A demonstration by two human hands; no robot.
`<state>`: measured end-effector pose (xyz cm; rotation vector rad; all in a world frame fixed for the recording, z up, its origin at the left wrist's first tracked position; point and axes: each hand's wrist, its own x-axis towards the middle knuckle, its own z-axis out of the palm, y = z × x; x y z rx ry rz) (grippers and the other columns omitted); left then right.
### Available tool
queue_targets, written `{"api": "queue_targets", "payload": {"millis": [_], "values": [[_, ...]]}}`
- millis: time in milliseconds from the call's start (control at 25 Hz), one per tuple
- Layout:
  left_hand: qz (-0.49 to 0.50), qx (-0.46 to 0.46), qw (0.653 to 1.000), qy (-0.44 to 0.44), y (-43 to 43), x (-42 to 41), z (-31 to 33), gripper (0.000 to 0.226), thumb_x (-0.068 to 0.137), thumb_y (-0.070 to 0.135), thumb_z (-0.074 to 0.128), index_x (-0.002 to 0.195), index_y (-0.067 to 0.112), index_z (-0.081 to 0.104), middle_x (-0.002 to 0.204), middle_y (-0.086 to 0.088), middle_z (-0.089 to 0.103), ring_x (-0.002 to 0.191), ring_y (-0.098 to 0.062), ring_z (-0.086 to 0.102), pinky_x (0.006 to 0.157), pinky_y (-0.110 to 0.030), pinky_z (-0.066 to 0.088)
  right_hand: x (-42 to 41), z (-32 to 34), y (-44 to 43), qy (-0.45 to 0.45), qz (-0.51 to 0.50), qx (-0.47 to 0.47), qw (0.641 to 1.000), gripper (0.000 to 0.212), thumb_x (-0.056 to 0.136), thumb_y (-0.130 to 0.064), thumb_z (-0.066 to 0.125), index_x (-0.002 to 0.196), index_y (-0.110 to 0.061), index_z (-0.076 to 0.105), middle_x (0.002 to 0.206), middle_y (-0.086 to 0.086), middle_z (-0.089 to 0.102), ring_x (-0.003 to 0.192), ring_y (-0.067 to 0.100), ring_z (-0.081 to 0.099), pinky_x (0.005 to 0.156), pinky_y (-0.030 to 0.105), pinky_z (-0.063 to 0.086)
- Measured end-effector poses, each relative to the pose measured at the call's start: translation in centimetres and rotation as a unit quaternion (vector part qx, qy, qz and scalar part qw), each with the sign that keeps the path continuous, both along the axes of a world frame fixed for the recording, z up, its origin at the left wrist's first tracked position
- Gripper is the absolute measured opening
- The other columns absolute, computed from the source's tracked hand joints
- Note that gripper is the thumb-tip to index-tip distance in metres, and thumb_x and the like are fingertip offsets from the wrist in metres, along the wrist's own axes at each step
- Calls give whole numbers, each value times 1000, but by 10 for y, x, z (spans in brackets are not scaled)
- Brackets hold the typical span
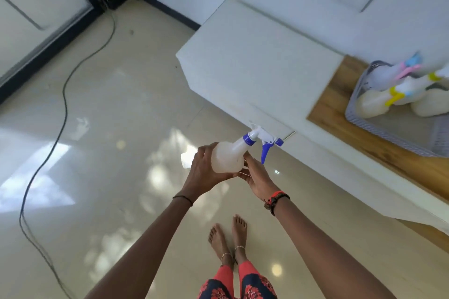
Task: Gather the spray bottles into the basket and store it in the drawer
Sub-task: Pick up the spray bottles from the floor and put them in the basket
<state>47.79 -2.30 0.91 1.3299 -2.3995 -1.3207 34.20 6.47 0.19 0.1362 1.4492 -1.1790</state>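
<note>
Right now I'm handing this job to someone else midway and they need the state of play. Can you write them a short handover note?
Left hand: grips the blue-trigger spray bottle by its body, over the floor.
Right hand: holds the same bottle from the other side.
Basket: on the wooden top at the right, with several bottles lying in it.
Done: those bottles are gathered.
Left: put the held bottle in the basket, then store the basket in the drawer; no open drawer shows.
</note>
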Motion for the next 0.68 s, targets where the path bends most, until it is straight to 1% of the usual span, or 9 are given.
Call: {"api": "queue_targets", "payload": {"millis": [80,160,240,320,360,440,520,600,680], "values": [[-30,-36,999,-11,3,-14,18,104,52,50,87,139,20,40,130,-5,46,118,-21,46,97,-34,45,-10,15,10,8,-42,-9,999,47,90,-42,59,116,-3,64,99,9,67,88,20,63,77,30,55],[-47,-8,999,6,6,-32,33,102,54,43,89,139,16,37,132,-4,46,121,-22,48,98,-38,48,-22,28,21,20,-80,-16,996,38,91,-40,59,111,-8,64,103,10,67,94,22,63,85,34,54],[-47,36,998,25,11,-51,42,94,57,35,90,131,13,36,131,-1,49,121,-20,50,95,-38,50,-36,40,31,30,-100,-24,994,27,91,-39,58,104,-17,65,104,6,68,94,20,63,84,32,54],[-63,55,996,37,19,-71,47,87,60,28,89,128,10,38,129,-3,50,120,-21,50,93,-35,49,-52,50,44,35,-118,-24,992,20,91,-39,59,101,-22,64,107,4,67,95,18,63,82,29,53],[-80,54,995,40,25,-82,48,86,61,26,89,129,9,39,130,-4,49,120,-21,50,94,-35,49,-62,52,52,35,-133,-21,990,21,91,-39,59,102,-22,63,109,5,66,96,19,62,84,30,53],[-108,36,993,35,36,-103,50,89,62,28,88,135,12,40,132,-7,47,122,-22,48,100,-35,47,-80,54,65,33,-165,-12,986,30,93,-38,57,113,-16,61,115,8,64,97,22,62,86,33,53],[-126,20,992,23,49,-133,51,94,62,31,87,141,14,39,133,-10,44,124,-24,46,104,-34,43,-104,54,80,32,-201,0,979,41,93,-38,56,122,-9,57,119,11,62,97,23,63,83,33,54],[-149,7,989,-1,63,-166,52,98,65,37,85,146,18,34,132,-11,43,125,-26,43,107,-36,41,-130,56,95,33,-237,9,971,40,92,-38,58,120,-9,56,118,12,62,94,22,63,79,32,55],[-176,-4,984,-30,78,-204,54,99,68,42,81,149,21,28,133,-11,42,125,-27,40,108,-38,38,-161,58,110,32,-269,16,962,37,92,-36,58,119,-9,56,119,12,62,93,23,63,79,33,54]]}}
